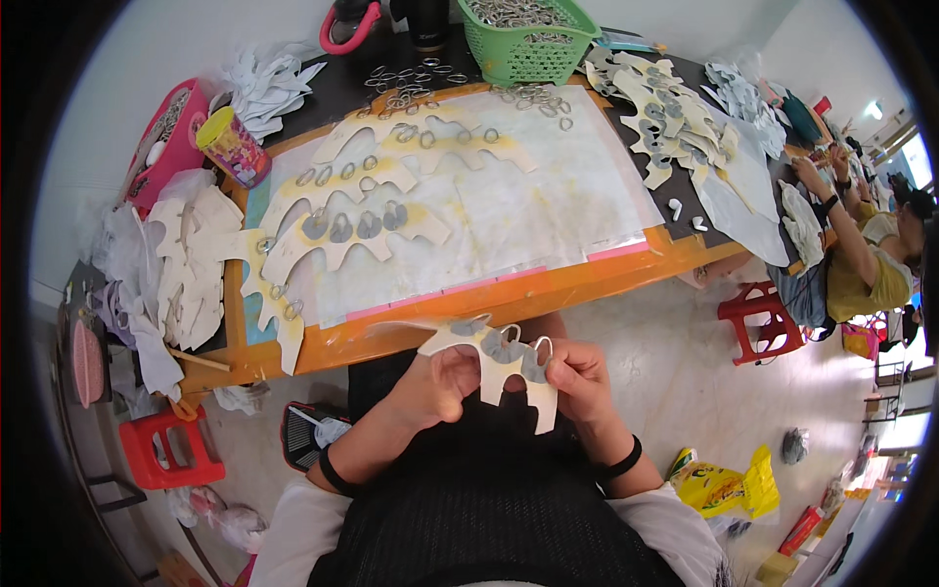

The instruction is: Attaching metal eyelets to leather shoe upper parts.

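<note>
Over my lap, just off the table's front edge, both hands hold a cream cut-out piece (504, 374) with a toothed edge. Grey rounded tabs and metal rings line its upper edge. My left hand (435, 383) is closed around its left end, some fingers hidden behind it. With thumb and fingers pinched, my right hand (581, 380) grips the grey tab at the right end, beside a ring. On the table lie similar cream pieces (347, 256); the nearest row carries grey tabs (369, 224), and others have rings (325, 174) lying on yellowish smears.
Loose rings (406, 88) lie at the back, near a green basket (528, 54) full of metal parts. A pink basket (161, 147), a yellow-topped tub (233, 145) and stacked cut-outs (196, 264) stand left. More finished-looking pieces (665, 112) are piled right. A co-worker (866, 259) sits far right.
</note>
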